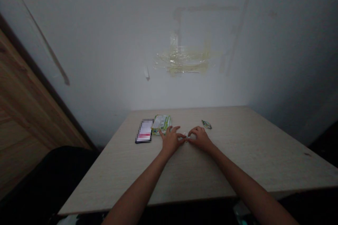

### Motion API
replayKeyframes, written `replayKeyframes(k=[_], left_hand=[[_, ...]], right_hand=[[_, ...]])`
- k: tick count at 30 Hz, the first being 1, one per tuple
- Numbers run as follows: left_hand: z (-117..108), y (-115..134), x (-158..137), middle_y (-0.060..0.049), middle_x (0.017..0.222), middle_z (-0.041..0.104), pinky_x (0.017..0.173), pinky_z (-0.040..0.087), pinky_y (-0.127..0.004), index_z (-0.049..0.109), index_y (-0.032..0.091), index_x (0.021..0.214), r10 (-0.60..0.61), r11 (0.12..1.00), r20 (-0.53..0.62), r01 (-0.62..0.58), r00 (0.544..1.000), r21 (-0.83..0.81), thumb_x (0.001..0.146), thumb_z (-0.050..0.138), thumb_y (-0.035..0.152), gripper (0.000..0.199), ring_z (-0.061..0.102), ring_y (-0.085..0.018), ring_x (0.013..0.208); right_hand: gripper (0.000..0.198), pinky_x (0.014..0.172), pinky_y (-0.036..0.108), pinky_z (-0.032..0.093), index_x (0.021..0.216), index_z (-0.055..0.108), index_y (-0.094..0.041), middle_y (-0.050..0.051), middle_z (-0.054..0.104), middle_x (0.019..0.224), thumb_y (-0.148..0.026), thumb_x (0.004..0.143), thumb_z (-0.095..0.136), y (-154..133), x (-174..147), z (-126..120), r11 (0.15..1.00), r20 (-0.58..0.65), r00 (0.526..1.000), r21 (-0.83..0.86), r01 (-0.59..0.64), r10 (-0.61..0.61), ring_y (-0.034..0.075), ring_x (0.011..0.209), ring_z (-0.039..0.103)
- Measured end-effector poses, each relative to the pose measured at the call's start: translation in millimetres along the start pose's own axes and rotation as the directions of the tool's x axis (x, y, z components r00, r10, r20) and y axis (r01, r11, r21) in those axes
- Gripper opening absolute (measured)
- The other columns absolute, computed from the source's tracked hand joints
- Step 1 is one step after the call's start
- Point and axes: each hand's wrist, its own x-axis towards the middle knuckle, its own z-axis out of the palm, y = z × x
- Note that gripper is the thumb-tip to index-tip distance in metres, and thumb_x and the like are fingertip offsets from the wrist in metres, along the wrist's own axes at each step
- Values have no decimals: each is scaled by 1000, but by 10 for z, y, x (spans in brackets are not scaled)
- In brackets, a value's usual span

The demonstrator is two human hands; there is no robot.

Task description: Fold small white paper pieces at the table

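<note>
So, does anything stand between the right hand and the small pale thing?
Nothing visible does: the right hand is right at the small pale thing. The green packets lie by the left hand, not between.

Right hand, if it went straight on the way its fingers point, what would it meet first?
Most likely the small pale item at its fingertips, possibly touching it now, then the left hand. Depth there is hard to judge.

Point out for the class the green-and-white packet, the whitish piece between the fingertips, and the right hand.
Green-and-white packet (161, 122), head view: printed upper face.
Whitish piece (185, 135), head view: its visible middle.
Right hand (200, 138), head view: back of the hand.
</note>
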Motion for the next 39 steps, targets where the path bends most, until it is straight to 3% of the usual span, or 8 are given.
replayKeyframes(k=[4, 14, 29, 39], left_hand=[[-2, -41, 20, 9, 148, 45, 103, 0, -80, 66, 56, 107, 12, 997, -11, -11, 1000, 75, 79, 58, 65, 30, 30, -38, 139], [-12, -65, 50, 5, 155, 36, 102, -7, -80, 61, 56, 118, 52, 991, 2, -52, 999, 126, 79, 49, 73, 44, 23, -41, 142], [1, -96, 89, 9, 158, 27, 102, -3, -81, 55, 58, 123, 6, 990, 71, -16, 997, 141, 77, 43, 78, 52, 18, -44, 144], [-6, -107, 88, 10, 157, 31, 103, -7, -79, 53, 59, 125, 14, 993, 101, -25, 995, 113, 79, 44, 77, 50, 17, -41, 144]], right_hand=[[25, 95, 38, 37, 90, 72, -24, 7, 60, 101, -45, 75, 74, -15, -9, -18, 1000, -12, 1000, 17, -5, 5, 24, 104, 50], [26, 97, 39, 37, 91, 73, -24, 7, 59, 100, -46, 76, 73, -35, 3, -17, 1000, 2, 1000, 4, -8, 8, 24, 103, 51], [36, 95, 40, 40, 106, 73, -29, 9, 61, 105, -52, 79, 69, -34, -20, -4, 996, -15, 999, -81, 31, -32, 24, 103, 50], [38, 95, 41, 42, 115, 70, -32, 10, 59, 110, -50, 82, 66, -20, -27, -12, 990, 16, 998, -130, 57, -55, 24, 104, 50]])
